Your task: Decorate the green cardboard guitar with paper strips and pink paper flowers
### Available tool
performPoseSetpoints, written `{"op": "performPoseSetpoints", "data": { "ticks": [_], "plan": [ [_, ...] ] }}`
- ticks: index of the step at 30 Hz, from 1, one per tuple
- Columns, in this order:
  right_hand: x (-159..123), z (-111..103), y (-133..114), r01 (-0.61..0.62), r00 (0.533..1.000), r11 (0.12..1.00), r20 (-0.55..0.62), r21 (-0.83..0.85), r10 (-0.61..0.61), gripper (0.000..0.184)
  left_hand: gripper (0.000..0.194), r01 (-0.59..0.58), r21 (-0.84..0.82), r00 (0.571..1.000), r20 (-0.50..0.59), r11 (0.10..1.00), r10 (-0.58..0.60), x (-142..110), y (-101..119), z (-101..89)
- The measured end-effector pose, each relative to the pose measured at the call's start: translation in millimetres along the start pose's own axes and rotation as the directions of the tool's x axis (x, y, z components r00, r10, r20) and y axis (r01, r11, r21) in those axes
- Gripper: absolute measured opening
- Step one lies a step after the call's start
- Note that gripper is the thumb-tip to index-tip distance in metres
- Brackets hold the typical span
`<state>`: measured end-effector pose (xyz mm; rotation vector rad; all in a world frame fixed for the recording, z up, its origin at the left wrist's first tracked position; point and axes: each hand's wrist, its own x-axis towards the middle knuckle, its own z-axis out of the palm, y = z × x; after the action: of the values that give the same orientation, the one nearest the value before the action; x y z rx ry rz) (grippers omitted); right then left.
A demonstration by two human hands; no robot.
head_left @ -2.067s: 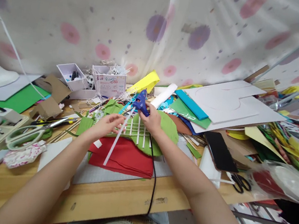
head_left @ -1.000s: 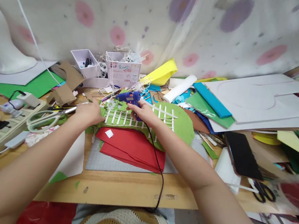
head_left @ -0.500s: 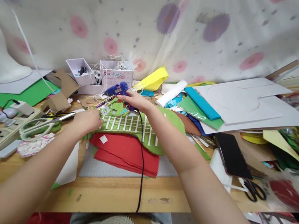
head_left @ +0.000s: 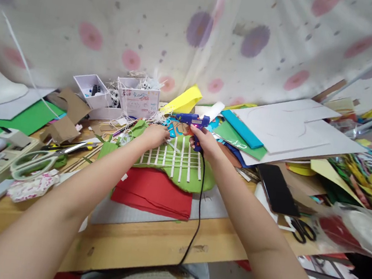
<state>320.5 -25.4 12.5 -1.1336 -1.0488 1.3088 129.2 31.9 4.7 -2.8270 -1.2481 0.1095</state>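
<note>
My right hand (head_left: pixel 206 141) is closed round the handle of a blue glue gun (head_left: pixel 190 119), whose nozzle points left and whose black cord drops over the table edge. Below it lies a green leaf-shaped piece (head_left: pixel 194 184), crossed by several white strips (head_left: pixel 173 165) and long thin green cords. My left hand (head_left: pixel 155 136) is over the upper left of that piece, fingers pinched together. A thin pale strip (head_left: pixel 174 146) shows by its fingertips; whether they grip it is unclear. Folded red fabric (head_left: pixel 153 194) lies partly under the green piece.
White boxes (head_left: pixel 139 101) with wires stand at the back. Large-handled scissors (head_left: pixel 33 164) and a power strip (head_left: pixel 5 157) lie to the left. On the right are a phone (head_left: pixel 278 189), black scissors (head_left: pixel 304 230) and white sheets (head_left: pixel 286 134).
The glue gun in my right hand has moved right, over the green piece. My left hand has left the piece's left end and moved right, up to the strips. The view has shifted slightly.
</note>
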Motion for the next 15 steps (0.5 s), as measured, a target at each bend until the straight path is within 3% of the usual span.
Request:
{"op": "performPoseSetpoints", "data": {
  "ticks": [7, 12, 15],
  "plan": [
    [-7, -16, -9, 0.079, 0.996, 0.995, -0.056, 0.055, -0.076, 0.049, 0.036, 0.207, 0.027, 0.961, -0.194, 0.978, -0.198, -5, -27, -7.9],
    [-9, -1, 1, 0.040, 0.999, 0.999, -0.009, 0.031, -0.040, 0.046, 0.037, 0.338, 0.021, 0.938, -0.083, 0.941, -0.335, -15, -41, -2.5],
    [-14, 13, 7, 0.015, 0.999, 0.999, 0.047, -0.037, -0.013, 0.041, 0.041, 0.422, -0.044, 0.895, -0.140, 0.905, -0.424, -32, -45, -7.2]
  ]
}}
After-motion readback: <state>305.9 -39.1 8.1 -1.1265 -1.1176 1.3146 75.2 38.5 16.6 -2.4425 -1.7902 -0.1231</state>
